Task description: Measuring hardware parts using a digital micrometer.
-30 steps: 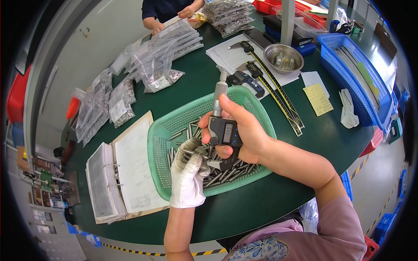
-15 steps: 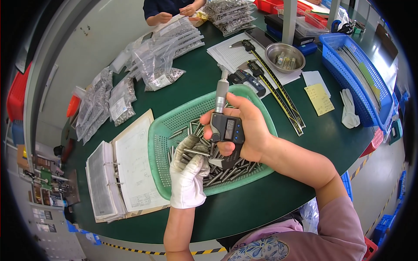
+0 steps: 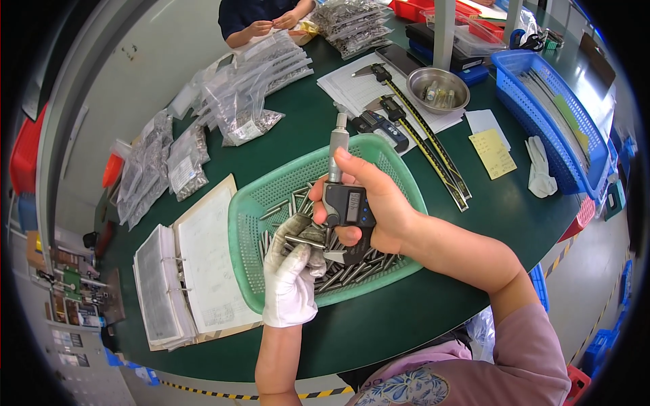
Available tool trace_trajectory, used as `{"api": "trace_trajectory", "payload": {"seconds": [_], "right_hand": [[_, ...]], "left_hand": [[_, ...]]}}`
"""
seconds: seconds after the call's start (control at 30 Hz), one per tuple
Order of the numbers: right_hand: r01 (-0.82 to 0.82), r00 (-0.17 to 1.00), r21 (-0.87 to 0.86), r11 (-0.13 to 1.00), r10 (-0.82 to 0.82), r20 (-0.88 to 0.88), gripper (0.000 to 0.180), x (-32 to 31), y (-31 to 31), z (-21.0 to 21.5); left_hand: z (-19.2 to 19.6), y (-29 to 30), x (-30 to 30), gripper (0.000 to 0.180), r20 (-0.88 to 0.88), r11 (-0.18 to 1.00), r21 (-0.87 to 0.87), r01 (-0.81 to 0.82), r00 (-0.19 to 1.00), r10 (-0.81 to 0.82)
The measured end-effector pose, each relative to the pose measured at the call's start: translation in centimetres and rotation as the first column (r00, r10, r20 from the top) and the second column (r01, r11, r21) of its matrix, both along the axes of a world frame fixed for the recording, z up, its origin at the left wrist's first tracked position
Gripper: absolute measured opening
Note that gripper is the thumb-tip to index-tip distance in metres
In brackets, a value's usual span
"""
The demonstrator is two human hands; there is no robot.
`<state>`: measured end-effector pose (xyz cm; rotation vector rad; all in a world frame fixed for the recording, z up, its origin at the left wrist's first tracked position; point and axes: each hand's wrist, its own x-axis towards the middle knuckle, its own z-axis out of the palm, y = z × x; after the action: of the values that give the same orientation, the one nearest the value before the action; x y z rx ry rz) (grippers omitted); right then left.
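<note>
A steel pin point(image 3: 305, 241) is in the gloved left hand point(image 3: 290, 284), over the green basket point(image 3: 245, 254). Thumb and fingers pinch it, one end free, perhaps to keep that end clear of the glove. The bare right hand point(image 3: 389, 213) wraps a digital micrometer point(image 3: 349, 203), thumb up along its barrel; the screen faces the wearer, presumably for easy reading. Its frame hangs just beside the pin's other end; whether they touch, I cannot tell.

Many loose pins point(image 3: 359, 271) lie beneath, so a dropped one would likely land among them. The basket stands on a green table point(image 3: 365, 331), close to the person, likely for short reach.

Left of it lies an open binder point(image 3: 215, 260), its page seemingly left in view for reference. Beyond are bags point(image 3: 250, 125) of metal parts. Ahead and to the right, two calipers point(image 3: 433, 161) lie partly on paper, beside a metal bowl point(image 3: 416, 81). A blue basket point(image 3: 575, 169) stands farther right. Across the table, a co-worker's hands point(image 3: 261, 28) come together.
</note>
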<state>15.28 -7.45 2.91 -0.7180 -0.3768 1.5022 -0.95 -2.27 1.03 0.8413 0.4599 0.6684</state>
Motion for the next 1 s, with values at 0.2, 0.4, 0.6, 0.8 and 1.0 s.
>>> {"api": "trace_trajectory", "payload": {"seconds": [0.2,0.4,0.6,0.8,1.0], "right_hand": [[-0.008,1.000,0.018,1.000,0.008,-0.010,0.054,-0.1,-0.1,0.0],[-0.021,0.994,0.031,0.999,0.024,-0.105,0.058,0.3,0.1,-0.2],[0.001,0.996,0.005,1.000,0.000,-0.089,0.057,0.1,0.1,0.0],[0.008,0.995,0.004,1.000,-0.007,-0.097,0.057,0.3,0.2,-0.5],[0.004,0.996,0.006,1.000,-0.004,-0.088,0.057,0.1,0.2,-0.5]], "left_hand": [[-0.3,0.2,0.1,0.034,0.033,1.000,-0.026,0.010,0.999,-0.009],[-0.5,2.8,-0.5,0.020,0.137,0.982,-0.100,-0.161,0.975,0.174],[1.5,5.6,-4.2,0.013,0.148,0.942,-0.002,-0.334,0.932,0.331],[1.6,5.3,-2.9,0.023,-0.577,0.898,0.439,0.042,0.779,0.246],[0.8,5.6,-0.8,0.039,-0.835,0.506,0.500,0.703,0.237,0.496]]}}
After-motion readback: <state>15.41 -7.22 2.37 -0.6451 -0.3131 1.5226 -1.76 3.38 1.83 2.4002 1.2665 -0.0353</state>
